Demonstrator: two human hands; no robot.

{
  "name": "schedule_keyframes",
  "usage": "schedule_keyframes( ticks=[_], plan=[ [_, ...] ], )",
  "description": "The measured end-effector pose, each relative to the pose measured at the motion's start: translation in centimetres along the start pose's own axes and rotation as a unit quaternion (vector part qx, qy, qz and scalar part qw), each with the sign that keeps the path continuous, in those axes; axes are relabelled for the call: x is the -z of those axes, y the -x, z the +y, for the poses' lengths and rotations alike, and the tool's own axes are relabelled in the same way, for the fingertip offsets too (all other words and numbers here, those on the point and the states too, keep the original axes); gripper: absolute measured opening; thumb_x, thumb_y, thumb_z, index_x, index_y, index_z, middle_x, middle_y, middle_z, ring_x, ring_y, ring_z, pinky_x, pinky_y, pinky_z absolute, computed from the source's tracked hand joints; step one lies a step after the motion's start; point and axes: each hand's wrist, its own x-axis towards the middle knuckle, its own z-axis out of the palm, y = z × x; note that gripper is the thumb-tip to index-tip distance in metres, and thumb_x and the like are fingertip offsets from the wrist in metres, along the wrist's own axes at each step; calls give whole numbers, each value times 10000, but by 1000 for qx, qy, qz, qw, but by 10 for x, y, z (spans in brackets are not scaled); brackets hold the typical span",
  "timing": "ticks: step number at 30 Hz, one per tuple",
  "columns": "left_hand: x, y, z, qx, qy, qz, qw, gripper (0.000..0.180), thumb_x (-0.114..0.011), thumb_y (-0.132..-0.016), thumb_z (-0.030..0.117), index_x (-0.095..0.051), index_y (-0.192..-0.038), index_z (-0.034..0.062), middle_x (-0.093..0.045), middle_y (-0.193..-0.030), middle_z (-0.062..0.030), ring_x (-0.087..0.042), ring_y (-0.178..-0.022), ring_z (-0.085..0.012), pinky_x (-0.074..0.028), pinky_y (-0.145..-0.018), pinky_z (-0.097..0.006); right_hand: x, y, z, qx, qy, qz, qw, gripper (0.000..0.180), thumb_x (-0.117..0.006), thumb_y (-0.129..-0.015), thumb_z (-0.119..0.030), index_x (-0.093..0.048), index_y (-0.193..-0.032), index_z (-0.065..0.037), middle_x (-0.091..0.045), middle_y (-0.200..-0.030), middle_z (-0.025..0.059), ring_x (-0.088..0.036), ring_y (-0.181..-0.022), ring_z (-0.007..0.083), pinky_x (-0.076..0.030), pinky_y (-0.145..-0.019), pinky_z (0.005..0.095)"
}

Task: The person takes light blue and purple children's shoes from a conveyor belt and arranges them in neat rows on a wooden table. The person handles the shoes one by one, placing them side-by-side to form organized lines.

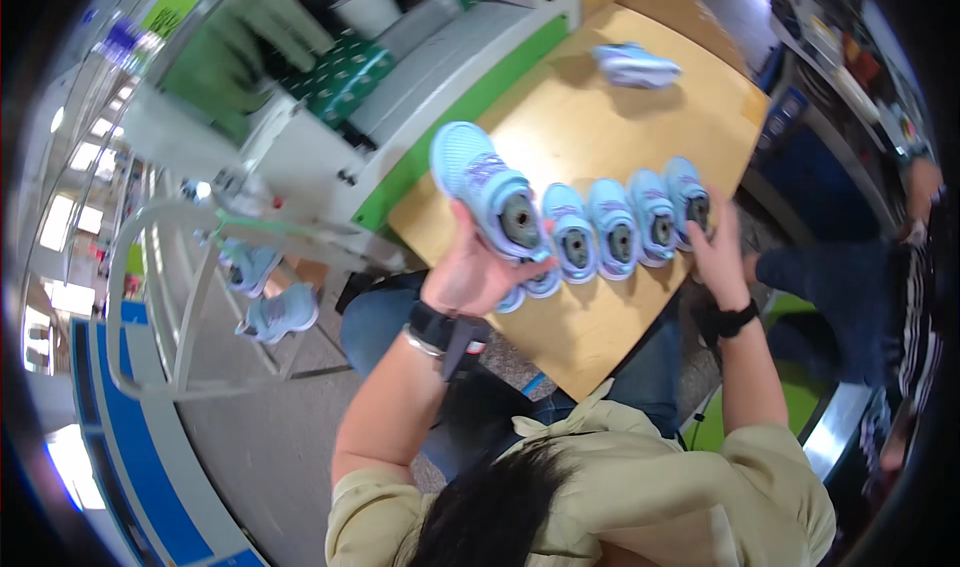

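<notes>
Your left hand [470, 272] has its thumb and fingers wrapped around the heel end of a light-blue shoe [478, 172], which is above the left part of the wooden table [560, 342]. Your right hand [718, 255] touches the heel of the rightmost shoe [683, 179] in a row of matching shoes [607, 202], but I cannot tell whether its fingers pinch it.

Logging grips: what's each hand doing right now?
Left hand: closed, holding a light-blue shoe.
Right hand: at the rightmost shoe; grip cannot be told.
</notes>
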Motion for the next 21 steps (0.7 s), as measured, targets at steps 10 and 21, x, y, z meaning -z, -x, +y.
schedule_keyframes(
  ticks=[10, 21],
  plan=[
    [10, -88, 151, -259, -138, 121, 948, 737, -299, -1049, 614, -387, -1503, 39, -492, -1477, -208, -500, -1335, -477, -490, -1103, -548, -20, 21, 1, -52, -47, 13, 997, 836, -633, -913, 15, -160, -1603, -2, -300, -1600, 260, -339, -1475, 416, -318, -1202, 428],
    [117, -99, 234, -296, 155, 42, 942, 622, -459, -1085, 405, -422, -1416, -121, -493, -1463, -304, -512, -1352, -440, -462, -1156, -506, -25, 23, 5, -49, -5, 43, 998, 786, -632, -934, -37, -195, -1581, 46, -332, -1575, 277, -346, -1476, 393, -291, -1214, 417]
  ],
)
